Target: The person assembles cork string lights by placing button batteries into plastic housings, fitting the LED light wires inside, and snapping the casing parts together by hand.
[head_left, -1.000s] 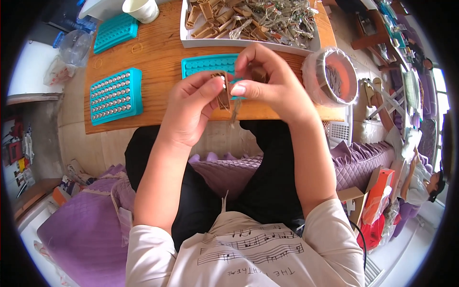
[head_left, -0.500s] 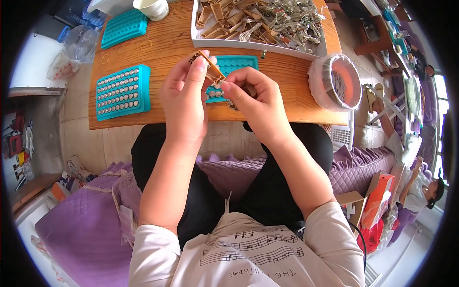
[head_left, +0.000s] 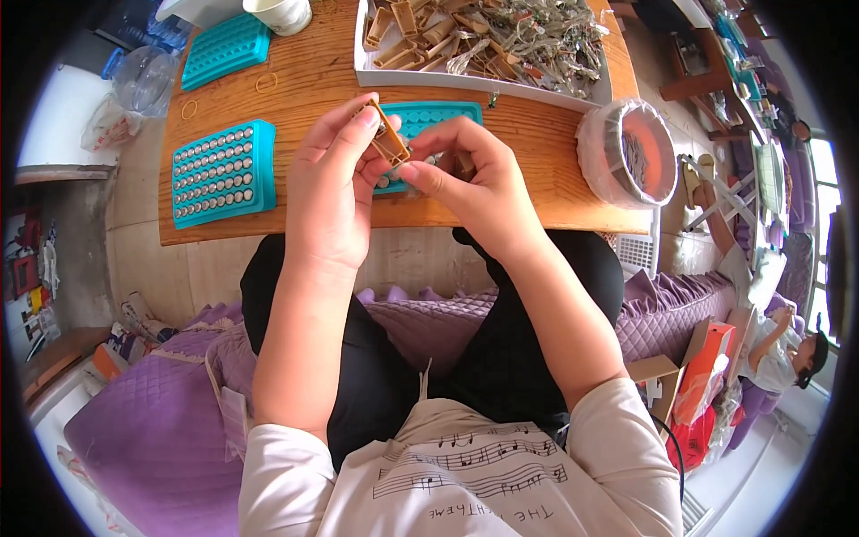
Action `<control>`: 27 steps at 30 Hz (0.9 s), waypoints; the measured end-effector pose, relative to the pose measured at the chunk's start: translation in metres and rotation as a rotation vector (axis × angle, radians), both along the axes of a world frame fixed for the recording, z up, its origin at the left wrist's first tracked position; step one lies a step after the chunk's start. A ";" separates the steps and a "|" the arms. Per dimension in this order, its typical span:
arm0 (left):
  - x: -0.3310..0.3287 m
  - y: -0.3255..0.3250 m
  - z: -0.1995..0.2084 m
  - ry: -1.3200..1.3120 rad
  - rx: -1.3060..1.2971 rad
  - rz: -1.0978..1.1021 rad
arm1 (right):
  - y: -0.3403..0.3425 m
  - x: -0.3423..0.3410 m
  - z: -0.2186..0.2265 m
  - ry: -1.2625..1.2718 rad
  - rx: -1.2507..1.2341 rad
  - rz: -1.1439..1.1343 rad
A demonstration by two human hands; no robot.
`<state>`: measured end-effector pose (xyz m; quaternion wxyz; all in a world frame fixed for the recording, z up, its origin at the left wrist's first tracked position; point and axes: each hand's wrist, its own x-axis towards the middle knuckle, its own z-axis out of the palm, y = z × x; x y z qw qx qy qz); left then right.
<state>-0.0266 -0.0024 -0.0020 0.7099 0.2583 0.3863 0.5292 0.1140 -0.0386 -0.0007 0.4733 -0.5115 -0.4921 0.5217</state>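
My left hand (head_left: 333, 179) is closed round a small brown plastic casing (head_left: 390, 143), a narrow open trough held tilted above the table, its hollow side showing. At the casing's lower end, the thumb and forefinger of my right hand (head_left: 470, 174) come together; what they pinch is too small to make out. Something brownish shows partly under the curled fingers of that hand. Behind both hands lies a teal tray (head_left: 438, 113) with round hollows, partly covered by them. To the left, another teal tray (head_left: 268, 170) holds rows of silver button cells (head_left: 215, 176).
A white box (head_left: 501, 86) of brown casings and tangled wired parts stands at the back. At the right edge is a bag-lined tub (head_left: 617, 161). A third teal tray (head_left: 226, 54), a white cup (head_left: 279, 12) and rubber bands (head_left: 267, 82) lie back left. Another person sits far right.
My left hand has shifted slightly left, and the casing has turned a little more upright. My right fingertips have moved slightly left and down, staying at its lower end.
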 end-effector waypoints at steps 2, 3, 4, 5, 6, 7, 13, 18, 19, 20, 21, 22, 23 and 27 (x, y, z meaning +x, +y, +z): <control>-0.003 0.001 -0.001 0.018 -0.005 -0.022 | 0.001 0.007 -0.003 0.119 -0.066 -0.009; -0.005 0.002 -0.002 0.035 -0.008 -0.029 | 0.001 0.010 -0.005 0.240 -0.132 -0.018; -0.006 0.003 -0.002 0.053 -0.012 -0.035 | 0.001 0.013 -0.007 0.239 -0.132 -0.016; -0.006 0.003 -0.002 0.051 -0.012 -0.033 | 0.001 0.015 -0.010 0.341 -0.088 0.033; -0.006 0.003 -0.002 0.073 -0.009 -0.032 | 0.001 0.017 -0.012 0.443 -0.044 0.084; -0.005 0.003 -0.001 0.093 -0.006 -0.031 | 0.002 0.017 -0.012 0.400 -0.024 0.099; -0.010 0.004 -0.004 0.179 0.025 -0.133 | 0.004 0.015 -0.004 0.257 0.011 0.024; -0.008 0.003 -0.002 0.170 -0.001 -0.175 | 0.001 0.017 -0.001 0.223 0.158 0.066; -0.008 0.003 -0.002 0.179 -0.012 -0.196 | 0.000 0.016 0.001 0.223 0.176 0.050; -0.006 0.002 -0.001 0.179 -0.013 -0.194 | 0.000 0.015 0.002 0.223 0.175 0.052; -0.005 0.001 -0.001 0.165 -0.008 -0.193 | -0.001 0.014 0.003 0.094 0.259 0.030; -0.004 0.000 -0.001 0.151 -0.002 -0.192 | -0.001 0.013 0.004 -0.035 0.341 0.008; -0.005 0.000 0.000 0.152 -0.003 -0.191 | -0.002 0.013 0.005 -0.035 0.341 0.010; -0.004 0.000 0.001 0.200 0.044 -0.270 | -0.001 0.013 0.005 -0.288 0.507 0.030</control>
